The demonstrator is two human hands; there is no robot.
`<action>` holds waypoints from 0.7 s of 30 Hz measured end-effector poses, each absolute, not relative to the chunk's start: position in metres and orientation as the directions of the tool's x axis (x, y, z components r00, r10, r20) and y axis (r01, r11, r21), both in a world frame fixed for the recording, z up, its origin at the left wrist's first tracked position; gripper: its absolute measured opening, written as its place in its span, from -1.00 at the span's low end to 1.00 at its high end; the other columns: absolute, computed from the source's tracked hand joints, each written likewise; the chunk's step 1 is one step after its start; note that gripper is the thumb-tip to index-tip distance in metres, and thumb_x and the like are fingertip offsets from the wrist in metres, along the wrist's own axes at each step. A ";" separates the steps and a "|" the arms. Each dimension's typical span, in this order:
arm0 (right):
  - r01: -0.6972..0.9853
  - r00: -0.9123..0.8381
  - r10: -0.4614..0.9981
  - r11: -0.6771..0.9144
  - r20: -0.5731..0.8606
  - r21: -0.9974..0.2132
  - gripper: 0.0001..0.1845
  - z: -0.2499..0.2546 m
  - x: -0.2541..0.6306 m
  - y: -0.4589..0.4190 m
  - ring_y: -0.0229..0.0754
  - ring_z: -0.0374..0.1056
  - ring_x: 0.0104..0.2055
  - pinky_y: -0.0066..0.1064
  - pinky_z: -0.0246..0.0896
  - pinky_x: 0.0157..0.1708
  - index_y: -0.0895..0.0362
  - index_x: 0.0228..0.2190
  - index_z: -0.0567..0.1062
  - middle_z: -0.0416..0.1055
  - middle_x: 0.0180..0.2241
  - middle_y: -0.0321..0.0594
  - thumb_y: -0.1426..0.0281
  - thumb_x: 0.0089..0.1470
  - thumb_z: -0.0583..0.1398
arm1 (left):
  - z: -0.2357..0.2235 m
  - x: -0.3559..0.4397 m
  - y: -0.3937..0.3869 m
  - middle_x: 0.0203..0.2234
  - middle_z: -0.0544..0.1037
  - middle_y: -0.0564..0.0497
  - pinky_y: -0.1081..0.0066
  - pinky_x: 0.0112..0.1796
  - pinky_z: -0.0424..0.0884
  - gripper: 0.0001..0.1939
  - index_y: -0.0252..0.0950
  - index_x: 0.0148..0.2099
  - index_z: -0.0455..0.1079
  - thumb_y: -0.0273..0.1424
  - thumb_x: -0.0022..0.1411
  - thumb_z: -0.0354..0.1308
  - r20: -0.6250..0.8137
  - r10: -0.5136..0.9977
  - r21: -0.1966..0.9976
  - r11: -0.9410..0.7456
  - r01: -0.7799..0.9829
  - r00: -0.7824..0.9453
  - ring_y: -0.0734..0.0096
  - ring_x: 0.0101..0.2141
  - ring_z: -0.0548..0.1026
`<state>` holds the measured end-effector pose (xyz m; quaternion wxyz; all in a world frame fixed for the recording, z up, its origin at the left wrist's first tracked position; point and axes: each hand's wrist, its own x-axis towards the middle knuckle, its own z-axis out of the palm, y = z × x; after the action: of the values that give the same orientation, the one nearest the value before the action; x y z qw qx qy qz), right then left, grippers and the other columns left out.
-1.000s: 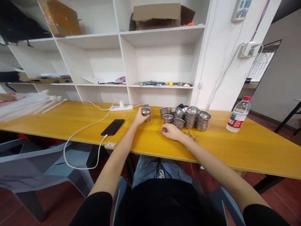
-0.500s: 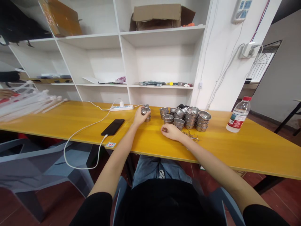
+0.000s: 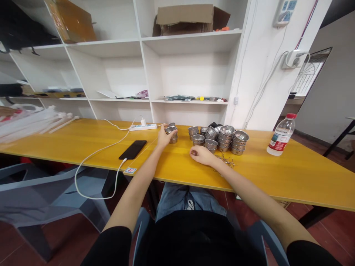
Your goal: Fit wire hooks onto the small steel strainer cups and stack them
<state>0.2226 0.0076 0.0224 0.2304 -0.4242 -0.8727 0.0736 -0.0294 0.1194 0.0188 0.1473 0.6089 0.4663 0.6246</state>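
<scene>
Around the top of a short stack of perforated metal cups (image 3: 173, 139), my left hand (image 3: 165, 137) has its thumb and fingers spread. The thumb lies across the front of the uppermost cup, and another metal cup shows partly behind. My right hand (image 3: 203, 155) rests low over the table with its fingers curled together; whatever is in them is hidden. Just beyond it stand more perforated metal cups (image 3: 198, 139), with taller stacks (image 3: 227, 137) to the right. A small heap of thin bent metal pieces (image 3: 227, 161) lies beside my right wrist.
A black phone (image 3: 133, 149) on a white cable lies left on the yellow table (image 3: 249, 177). Behind it is a power strip (image 3: 143, 127). A water bottle (image 3: 281, 135) stands at right, white plastic strips (image 3: 50, 120) lie far left, and shelves (image 3: 191, 68) rise behind.
My left fingers have spread and shifted slightly left around the top metal cup. My right hand has stayed put. At far left, a person's hand has moved away and the white strips have settled lower.
</scene>
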 end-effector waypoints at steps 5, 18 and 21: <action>0.707 -0.534 0.773 0.631 0.343 -0.321 -0.90 0.022 0.222 0.008 -0.24 0.37 -0.33 -0.46 0.15 -0.28 0.16 -0.30 0.56 0.51 -0.34 -0.23 0.53 0.12 0.23 | 0.020 -0.027 0.118 -0.15 0.62 -0.10 0.19 -0.01 0.46 -0.43 -0.21 0.07 0.32 -0.07 0.14 0.40 0.598 0.757 0.789 -0.498 0.359 -0.264 0.18 -0.12 0.59; 0.712 -0.531 0.776 0.626 0.340 -0.318 -0.88 0.021 0.222 0.008 -0.23 0.39 -0.33 -0.46 0.16 -0.28 0.15 -0.29 0.57 0.52 -0.34 -0.23 0.54 0.12 0.23 | 0.016 -0.031 0.123 -0.02 0.56 -0.14 0.13 0.09 0.40 -0.46 -0.17 0.03 0.34 0.05 0.18 0.32 0.619 0.757 0.741 -0.475 0.474 -0.209 0.11 0.01 0.53; 0.715 -0.534 0.778 0.625 0.331 -0.313 -0.88 0.023 0.222 0.006 -0.23 0.39 -0.32 -0.46 0.16 -0.27 0.15 -0.29 0.57 0.52 -0.34 -0.22 0.54 0.13 0.23 | 0.018 -0.031 0.121 0.02 0.53 -0.16 0.12 0.11 0.37 -0.45 -0.17 0.05 0.33 0.08 0.22 0.27 0.613 0.754 0.751 -0.465 0.468 -0.235 0.09 0.06 0.50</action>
<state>0.2219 0.0062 0.0230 0.2237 -0.4275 -0.8731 0.0699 -0.0307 0.1211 0.0177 0.1186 0.6072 0.5034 0.6032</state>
